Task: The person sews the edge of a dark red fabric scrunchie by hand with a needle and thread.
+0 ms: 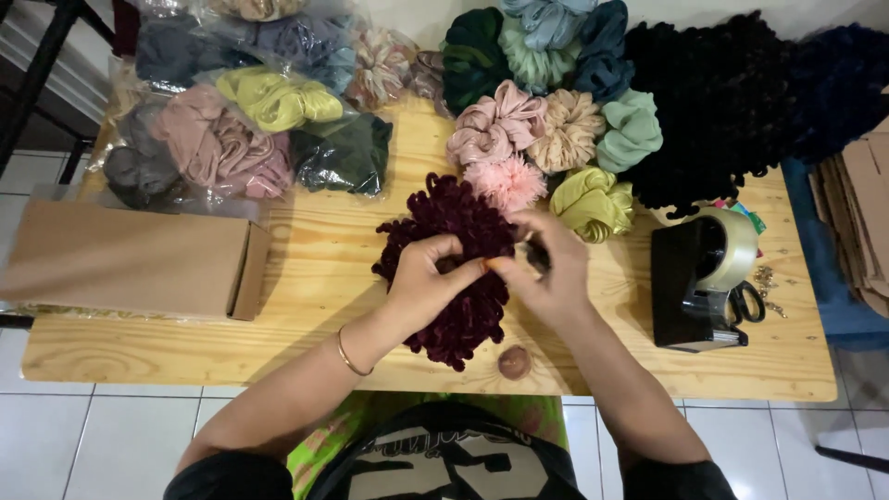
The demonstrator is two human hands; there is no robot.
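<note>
A heap of dark maroon velvet scrunchies [454, 222] lies in the middle of the wooden table [306, 343]. My left hand [424, 278] pinches the heap from the left, a thin bracelet on its wrist. My right hand [548, 268] meets it from the right, fingers closed on the maroon fabric and on a small dark piece. The fingertips of both hands touch over the heap. A small round brown object [514, 362] rests near the table's front edge, just below my hands.
A brown cardboard box [130, 259] lies at the left. Plastic bags of scrunchies [222, 139] fill the back left; loose pastel scrunchies [556, 120] and dark heaps [732, 102] the back right. A black tape dispenser [699, 278], scissors [746, 302] and flat cardboard [857, 213] stand right.
</note>
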